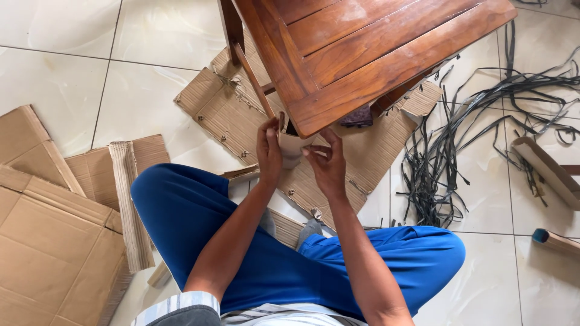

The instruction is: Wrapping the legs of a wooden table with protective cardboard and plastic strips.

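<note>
I sit cross-legged on a tiled floor in blue trousers. My left hand (269,152) and my right hand (327,164) both grip a piece of brown cardboard (291,149) that is folded around the near corner of a dark wooden table (362,54). The left hand holds the cardboard's left side, fingers pressed against the table corner. The right hand pinches its right side just below the tabletop edge. The table's leg under the corner is mostly hidden by the cardboard and my hands.
A corrugated cardboard sheet (223,115) lies under the table. Flat cardboard pieces (54,241) and a rolled strip (130,205) lie at the left. A tangle of black plastic straps (459,139) spreads at the right, beside more cardboard scraps (547,169).
</note>
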